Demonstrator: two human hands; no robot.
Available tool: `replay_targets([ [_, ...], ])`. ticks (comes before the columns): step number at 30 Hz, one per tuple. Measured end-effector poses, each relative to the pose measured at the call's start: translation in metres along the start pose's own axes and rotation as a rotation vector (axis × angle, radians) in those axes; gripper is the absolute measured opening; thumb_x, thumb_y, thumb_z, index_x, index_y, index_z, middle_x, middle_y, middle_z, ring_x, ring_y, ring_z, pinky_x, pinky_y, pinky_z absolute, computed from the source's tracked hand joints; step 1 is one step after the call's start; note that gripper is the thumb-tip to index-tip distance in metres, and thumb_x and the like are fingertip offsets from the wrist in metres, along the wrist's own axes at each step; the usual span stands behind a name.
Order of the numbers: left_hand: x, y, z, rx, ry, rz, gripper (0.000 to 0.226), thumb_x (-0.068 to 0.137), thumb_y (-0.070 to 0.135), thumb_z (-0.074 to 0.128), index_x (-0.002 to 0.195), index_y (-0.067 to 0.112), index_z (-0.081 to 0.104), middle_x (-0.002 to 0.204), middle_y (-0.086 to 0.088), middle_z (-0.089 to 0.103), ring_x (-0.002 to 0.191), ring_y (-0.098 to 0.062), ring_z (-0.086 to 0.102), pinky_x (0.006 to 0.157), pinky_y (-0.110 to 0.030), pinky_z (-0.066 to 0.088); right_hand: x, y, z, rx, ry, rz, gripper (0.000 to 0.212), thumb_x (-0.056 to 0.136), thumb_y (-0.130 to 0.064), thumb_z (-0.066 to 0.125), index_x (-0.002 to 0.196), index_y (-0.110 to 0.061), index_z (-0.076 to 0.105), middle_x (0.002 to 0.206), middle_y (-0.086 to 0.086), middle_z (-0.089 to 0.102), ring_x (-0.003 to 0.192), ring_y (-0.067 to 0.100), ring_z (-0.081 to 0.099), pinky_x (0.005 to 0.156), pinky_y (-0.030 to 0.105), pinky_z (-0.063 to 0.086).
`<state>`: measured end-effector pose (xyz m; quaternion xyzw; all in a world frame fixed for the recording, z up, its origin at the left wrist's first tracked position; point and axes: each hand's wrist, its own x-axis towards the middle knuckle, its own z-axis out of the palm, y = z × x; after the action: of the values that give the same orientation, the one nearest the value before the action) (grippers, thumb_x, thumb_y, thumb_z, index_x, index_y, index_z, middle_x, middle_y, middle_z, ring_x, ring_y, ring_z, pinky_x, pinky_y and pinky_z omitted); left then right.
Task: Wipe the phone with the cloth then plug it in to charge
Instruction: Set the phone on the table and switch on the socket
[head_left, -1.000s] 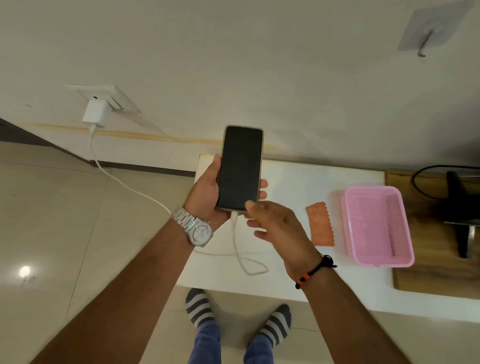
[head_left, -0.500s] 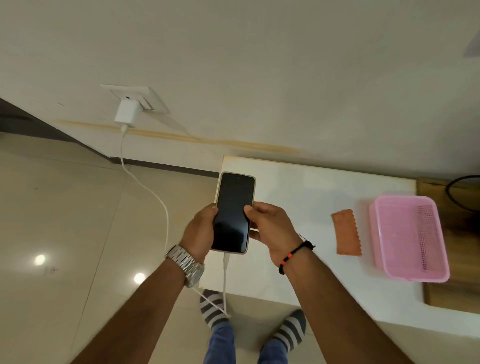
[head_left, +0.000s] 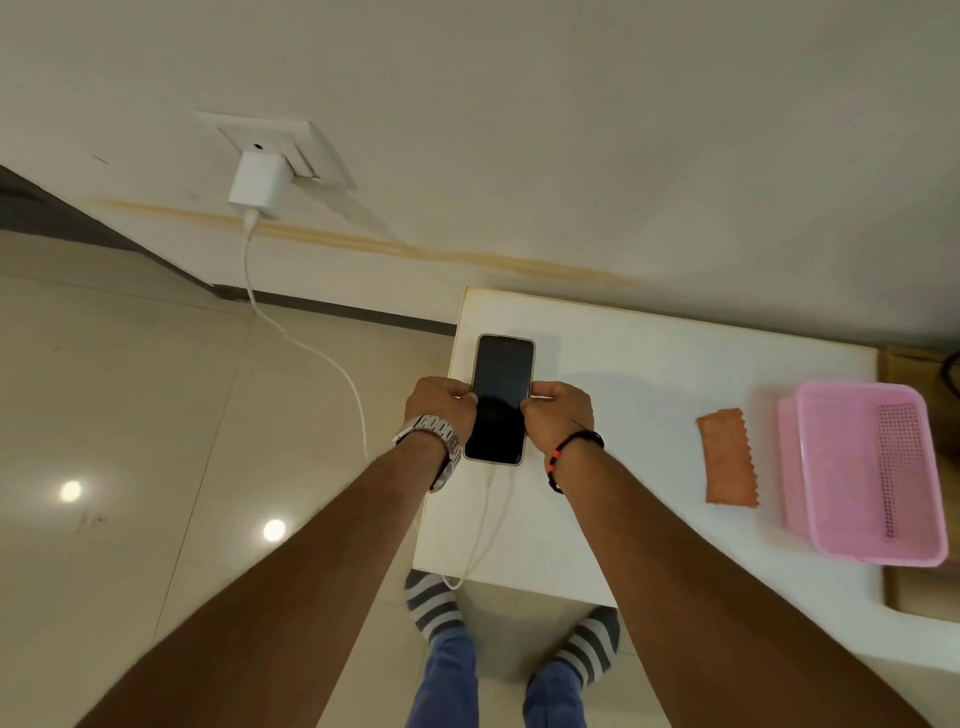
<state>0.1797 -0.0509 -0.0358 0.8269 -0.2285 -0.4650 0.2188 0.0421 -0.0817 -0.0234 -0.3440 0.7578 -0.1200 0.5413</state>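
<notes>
The phone (head_left: 501, 395), dark screen up, lies at the left end of the white table (head_left: 639, 364). My left hand (head_left: 439, 410) grips its left edge and my right hand (head_left: 558, 415) grips its right edge. A white cable (head_left: 311, 353) runs from the phone's near end, over the table's front edge, up to the white charger (head_left: 257, 184) in the wall socket (head_left: 291, 150). The orange cloth (head_left: 727, 457) lies flat on the table, well to the right of my hands.
A pink plastic basket (head_left: 862, 473) stands at the table's right end, beside the cloth. A wooden surface (head_left: 914, 592) adjoins the table on the right. My socked feet (head_left: 434, 605) stand on the tiled floor below the front edge.
Both hands lowered the phone from mid-air down onto the table's left end. My right hand shifted from the phone's bottom end to its right edge.
</notes>
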Motion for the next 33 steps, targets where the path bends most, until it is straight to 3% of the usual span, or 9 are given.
replay_targets([
  [4,0.009,-0.006,0.0,0.082,0.018,-0.006,0.017,0.09,0.019,0.07,0.102,0.017,0.081,0.101,-0.003,0.077,0.09,-0.026,0.073,0.087,-0.035,0.061,0.003,0.004,0.008,-0.057,-0.002,-0.009,0.039,0.092,0.0,0.062,0.127,-0.014,0.071,0.127,0.006,0.071,0.115,0.027,0.067,0.102,0.043,0.056],
  [11,0.017,-0.014,0.004,0.061,0.029,-0.028,0.006,0.086,0.017,0.076,0.083,0.019,0.081,0.084,-0.003,0.077,0.076,-0.029,0.074,0.079,-0.04,0.064,0.009,0.007,0.016,-0.127,0.013,-0.024,0.034,0.093,-0.002,0.061,0.123,-0.013,0.073,0.121,0.007,0.073,0.112,0.027,0.068,0.1,0.039,0.056],
  [14,0.022,-0.017,0.007,0.041,0.052,-0.041,0.019,0.082,0.016,0.079,0.066,0.025,0.075,0.078,-0.001,0.076,0.074,-0.028,0.074,0.075,-0.042,0.064,0.008,0.007,0.016,-0.173,0.042,-0.051,0.031,0.096,-0.004,0.06,0.124,-0.012,0.072,0.121,0.006,0.073,0.111,0.026,0.067,0.094,0.03,0.053],
  [16,0.024,-0.018,0.008,0.043,0.077,-0.044,0.024,0.081,0.015,0.08,0.061,0.026,0.073,0.075,0.0,0.075,0.072,-0.027,0.074,0.074,-0.042,0.065,0.008,0.006,0.015,-0.199,0.066,-0.061,0.032,0.096,-0.003,0.06,0.125,-0.011,0.071,0.124,0.008,0.071,0.114,0.027,0.066,0.095,0.031,0.052],
  [21,0.025,-0.014,0.01,0.088,0.098,-0.001,0.007,0.084,0.017,0.077,0.081,0.019,0.082,0.079,-0.001,0.076,0.074,-0.023,0.072,0.079,-0.035,0.063,0.007,0.004,0.018,-0.23,0.107,-0.073,0.025,0.096,-0.003,0.059,0.117,-0.007,0.074,0.116,0.013,0.074,0.109,0.029,0.069,0.089,0.03,0.053],
  [28,0.031,-0.018,0.008,0.03,0.065,-0.052,0.012,0.078,0.018,0.083,0.069,0.023,0.078,0.073,0.002,0.074,0.071,-0.024,0.074,0.073,-0.041,0.065,0.003,-0.001,0.016,-0.271,0.131,-0.063,0.022,0.097,-0.003,0.06,0.115,-0.006,0.072,0.116,0.013,0.073,0.096,0.022,0.064,0.079,0.023,0.043],
  [33,0.023,-0.014,-0.001,0.019,0.035,-0.011,0.013,0.082,0.031,0.08,0.076,0.02,0.077,0.074,0.002,0.074,0.075,-0.022,0.073,0.073,-0.03,0.06,-0.005,-0.009,0.014,-0.24,0.113,-0.048,0.034,0.096,-0.006,0.061,0.129,-0.011,0.065,0.13,0.009,0.067,0.116,0.027,0.064,0.091,0.027,0.049],
])
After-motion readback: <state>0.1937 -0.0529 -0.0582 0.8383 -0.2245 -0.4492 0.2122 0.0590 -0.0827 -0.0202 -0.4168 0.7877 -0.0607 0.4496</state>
